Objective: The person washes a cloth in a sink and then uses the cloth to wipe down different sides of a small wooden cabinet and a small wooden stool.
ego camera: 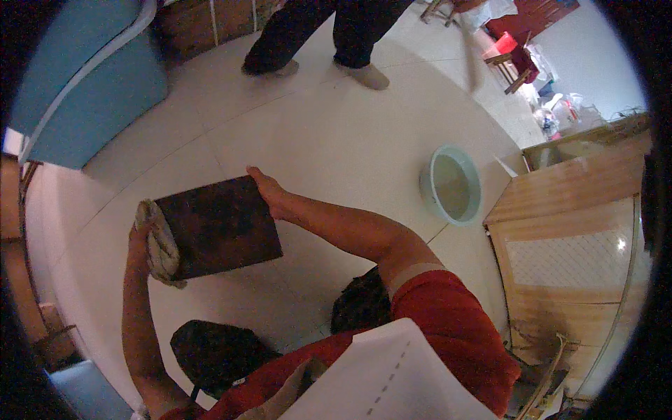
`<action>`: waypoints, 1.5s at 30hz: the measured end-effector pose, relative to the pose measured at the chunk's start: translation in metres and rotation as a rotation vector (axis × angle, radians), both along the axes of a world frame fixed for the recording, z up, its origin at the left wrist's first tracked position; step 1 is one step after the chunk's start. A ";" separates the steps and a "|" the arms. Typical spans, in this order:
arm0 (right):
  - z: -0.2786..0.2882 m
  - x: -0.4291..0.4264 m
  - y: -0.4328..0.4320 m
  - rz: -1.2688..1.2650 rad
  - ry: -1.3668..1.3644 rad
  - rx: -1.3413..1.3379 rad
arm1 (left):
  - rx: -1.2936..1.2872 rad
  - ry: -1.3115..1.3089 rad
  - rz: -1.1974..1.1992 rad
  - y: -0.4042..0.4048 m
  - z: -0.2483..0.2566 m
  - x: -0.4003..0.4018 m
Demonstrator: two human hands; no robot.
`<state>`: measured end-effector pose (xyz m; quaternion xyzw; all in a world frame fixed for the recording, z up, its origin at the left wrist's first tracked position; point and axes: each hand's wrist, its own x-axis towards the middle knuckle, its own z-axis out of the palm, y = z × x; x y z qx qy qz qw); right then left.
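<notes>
A dark brown rectangular panel or box [220, 226], perhaps of wood, is held up in front of me over the floor. My right hand [269, 193] grips its far right edge, thumb side up. At the left end, my left hand [139, 231] presses a folded, dingy beige cloth [163, 247] along the side. The cloth hides most of that end and part of my fingers. Whether the brown thing is hollow cannot be told from this angle.
A pale green plastic basin [426, 181] of murky water stands on the tiled floor [336, 136] to the right. Another person's legs [357, 37] are ahead. A blue curved panel [115, 94] rises at left, a wooden cabinet [567, 220] at right. A small wooden stool [508, 71] lies beyond.
</notes>
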<state>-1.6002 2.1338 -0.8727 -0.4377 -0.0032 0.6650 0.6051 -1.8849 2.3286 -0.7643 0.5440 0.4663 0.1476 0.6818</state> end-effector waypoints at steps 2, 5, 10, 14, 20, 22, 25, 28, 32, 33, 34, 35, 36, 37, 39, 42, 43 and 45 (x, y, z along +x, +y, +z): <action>-0.006 0.021 0.011 -0.129 -0.060 -0.109 | -0.016 -0.067 -0.078 0.019 0.010 0.037; -0.032 0.042 0.012 -0.229 -0.035 -0.111 | 0.068 -0.044 -0.118 0.011 0.034 0.093; -0.078 0.070 0.016 -0.358 -0.131 -0.114 | 0.449 0.325 -0.330 0.059 -0.012 0.133; -0.031 0.037 0.021 -0.428 -0.052 -0.156 | 0.853 0.483 -0.466 0.069 -0.031 0.111; -0.010 0.056 -0.002 -0.481 -0.023 -0.220 | 1.238 0.597 -0.355 0.024 -0.033 0.144; -0.002 0.041 -0.002 -0.452 -0.115 -0.205 | 1.486 0.606 -0.441 0.042 -0.037 0.134; 0.011 0.024 -0.012 -0.410 -0.430 -0.262 | 1.678 0.722 -0.512 0.056 -0.050 0.132; 0.019 0.001 -0.019 -0.424 -0.635 -0.279 | 1.809 0.712 -0.592 0.046 -0.048 0.129; 0.014 0.002 -0.019 -0.457 -0.734 -0.342 | 1.905 0.746 -0.903 -0.020 -0.034 0.154; 0.007 0.009 -0.018 -0.504 -0.790 -0.372 | 1.955 0.648 -0.986 -0.050 -0.030 0.168; -0.006 0.010 -0.016 -0.528 -0.837 -0.401 | 1.873 0.542 -0.987 -0.087 -0.024 0.177; -0.009 0.009 -0.013 -0.533 -0.854 -0.393 | 1.788 0.447 -0.978 -0.124 -0.017 0.179; -0.003 0.003 -0.013 -0.536 -0.869 -0.385 | 1.699 0.357 -0.969 -0.142 -0.005 0.177; 0.003 -0.002 -0.017 -0.532 -0.892 -0.372 | 1.699 0.364 -0.920 -0.138 -0.005 0.172; 0.030 -0.009 -0.030 -0.487 -0.732 -0.250 | 1.699 0.364 -0.829 -0.111 -0.004 0.159; 0.051 -0.015 -0.040 -0.482 -0.645 -0.261 | 1.411 0.811 -0.661 -0.024 0.002 0.161; 0.052 -0.016 -0.034 -0.476 -0.645 -0.281 | 1.606 0.788 -0.583 -0.007 -0.008 0.154; 0.034 -0.029 -0.028 -0.569 -0.745 -0.322 | 1.675 0.780 -0.617 -0.021 -0.010 0.162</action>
